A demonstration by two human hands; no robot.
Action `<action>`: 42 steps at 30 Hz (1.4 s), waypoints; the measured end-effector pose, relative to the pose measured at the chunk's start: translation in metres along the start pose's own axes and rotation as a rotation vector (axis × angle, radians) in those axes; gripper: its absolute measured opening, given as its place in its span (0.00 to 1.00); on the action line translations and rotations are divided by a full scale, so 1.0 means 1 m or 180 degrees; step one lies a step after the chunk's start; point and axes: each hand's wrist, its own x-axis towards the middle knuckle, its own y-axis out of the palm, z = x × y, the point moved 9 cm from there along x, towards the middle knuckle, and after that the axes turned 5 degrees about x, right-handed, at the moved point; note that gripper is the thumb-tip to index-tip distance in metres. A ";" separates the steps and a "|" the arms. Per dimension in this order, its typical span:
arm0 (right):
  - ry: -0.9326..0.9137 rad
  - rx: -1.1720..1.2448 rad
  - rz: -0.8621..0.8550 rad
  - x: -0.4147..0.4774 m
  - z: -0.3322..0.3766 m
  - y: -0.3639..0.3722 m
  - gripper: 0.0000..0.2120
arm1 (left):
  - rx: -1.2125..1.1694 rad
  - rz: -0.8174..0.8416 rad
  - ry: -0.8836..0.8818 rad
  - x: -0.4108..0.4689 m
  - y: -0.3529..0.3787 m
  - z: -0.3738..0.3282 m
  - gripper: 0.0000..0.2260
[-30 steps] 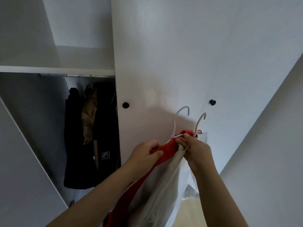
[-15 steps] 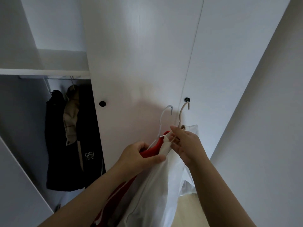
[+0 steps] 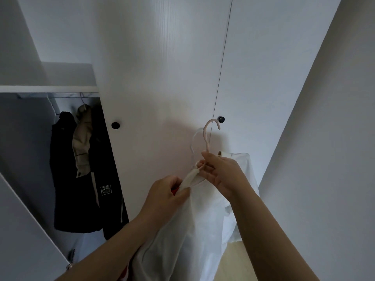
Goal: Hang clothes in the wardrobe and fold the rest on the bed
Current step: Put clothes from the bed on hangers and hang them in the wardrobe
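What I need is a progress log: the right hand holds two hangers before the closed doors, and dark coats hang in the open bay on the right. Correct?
Not quite. The head view shows the coats hanging in the open bay on the left, not the right. The rest stands: the right hand holds two hangers before the closed doors.
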 end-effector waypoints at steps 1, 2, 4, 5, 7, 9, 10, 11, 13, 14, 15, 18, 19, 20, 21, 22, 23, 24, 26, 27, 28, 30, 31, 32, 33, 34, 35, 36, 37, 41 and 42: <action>0.0043 0.0026 0.0034 0.001 -0.001 -0.002 0.07 | -0.0017 -0.0037 0.0022 -0.001 0.001 -0.001 0.09; 0.0090 0.0048 0.0081 0.003 -0.001 -0.005 0.07 | -0.0033 -0.0072 0.0045 -0.002 0.001 -0.003 0.11; 0.0161 -0.0054 0.0194 0.005 -0.003 -0.008 0.07 | -0.0043 -0.0137 0.0068 -0.003 0.000 -0.004 0.13; 0.0185 -0.0165 0.0239 0.007 -0.004 -0.011 0.07 | -0.0033 -0.0162 0.0058 -0.003 0.000 -0.003 0.13; 0.0206 -0.0427 0.0273 0.010 -0.006 -0.018 0.07 | 0.0028 -0.0230 0.0031 -0.003 -0.003 -0.001 0.13; 0.0164 -0.0705 0.0210 0.014 -0.005 -0.029 0.06 | 0.0087 -0.0313 -0.0030 -0.002 -0.007 0.001 0.12; 0.0111 -0.0844 0.0143 0.017 -0.003 -0.035 0.06 | 0.0094 -0.0347 -0.0082 -0.002 -0.009 0.003 0.12; 0.0033 -0.0985 0.0061 0.019 0.000 -0.041 0.05 | 0.0085 -0.0371 -0.0132 -0.002 -0.010 0.005 0.11; -0.0158 -0.1291 -0.0175 0.026 0.008 -0.054 0.06 | 0.0068 -0.0374 -0.0184 -0.002 -0.012 0.008 0.09; -0.0266 -0.1466 -0.0333 0.030 0.013 -0.062 0.08 | 0.0068 -0.0344 -0.0191 -0.002 -0.012 0.011 0.08; -0.0371 -0.1637 -0.0488 0.034 0.018 -0.069 0.11 | 0.0069 -0.0311 -0.0199 0.000 -0.013 0.013 0.08; -0.0623 -0.2010 -0.0729 0.048 0.033 -0.080 0.13 | 0.0119 -0.0265 -0.0238 0.008 -0.017 0.021 0.07; -0.0682 -0.2142 -0.0771 0.053 0.037 -0.082 0.13 | 0.0117 -0.0258 -0.0242 0.013 -0.016 0.022 0.07; -0.0734 -0.2304 -0.0808 0.059 0.041 -0.084 0.13 | 0.0097 -0.0259 -0.0250 0.017 -0.015 0.023 0.07; -0.0781 -0.2472 -0.0842 0.066 0.046 -0.086 0.13 | 0.0084 -0.0267 -0.0263 0.021 -0.013 0.023 0.08; -0.0832 -0.2622 -0.0872 0.073 0.051 -0.088 0.13 | 0.0087 -0.0273 -0.0282 0.024 -0.010 0.023 0.08; -0.0894 -0.2762 -0.0894 0.080 0.057 -0.091 0.14 | 0.0101 -0.0280 -0.0306 0.028 -0.007 0.023 0.08; -0.0967 -0.2916 -0.0899 0.088 0.062 -0.092 0.14 | 0.0124 -0.0299 -0.0339 0.032 -0.005 0.024 0.08; -0.1164 -0.3199 -0.0861 0.106 0.075 -0.092 0.13 | 0.0186 -0.0360 -0.0388 0.039 -0.003 0.026 0.09; -0.1258 -0.3269 -0.0805 0.116 0.079 -0.091 0.13 | 0.0215 -0.0395 -0.0401 0.042 -0.002 0.027 0.09; -0.1331 -0.3314 -0.0716 0.128 0.083 -0.088 0.13 | 0.0243 -0.0437 -0.0420 0.045 -0.001 0.028 0.10; -0.1437 -0.3481 -0.0485 0.152 0.087 -0.083 0.15 | 0.0314 -0.0550 -0.0480 0.049 0.003 0.028 0.08; -0.1500 -0.3621 -0.0367 0.163 0.087 -0.078 0.17 | 0.0375 -0.0595 -0.0522 0.050 0.006 0.028 0.08; -0.1565 -0.3736 -0.0274 0.171 0.088 -0.074 0.19 | 0.0456 -0.0619 -0.0552 0.050 0.008 0.027 0.07; -0.1632 -0.3802 -0.0160 0.181 0.089 -0.071 0.21 | 0.0533 -0.0663 -0.0593 0.050 0.012 0.025 0.07; -0.1721 -0.3839 -0.0063 0.189 0.092 -0.068 0.23 | 0.0582 -0.0700 -0.0632 0.051 0.016 0.024 0.06; -0.1820 -0.3865 0.0012 0.197 0.095 -0.065 0.23 | 0.0610 -0.0727 -0.0659 0.050 0.019 0.023 0.06; -0.1900 -0.3897 0.0097 0.205 0.098 -0.063 0.24 | 0.0619 -0.0767 -0.0703 0.050 0.023 0.021 0.06; -0.1944 -0.3952 0.0168 0.213 0.099 -0.061 0.24 | 0.0605 -0.0808 -0.0756 0.048 0.025 0.021 0.07; -0.1949 -0.4146 0.0314 0.236 0.096 -0.059 0.20 | 0.0678 -0.0943 -0.0986 0.041 0.032 0.022 0.07; -0.1973 -0.4161 0.0323 0.240 0.095 -0.059 0.20 | 0.0721 -0.0951 -0.1034 0.039 0.035 0.021 0.07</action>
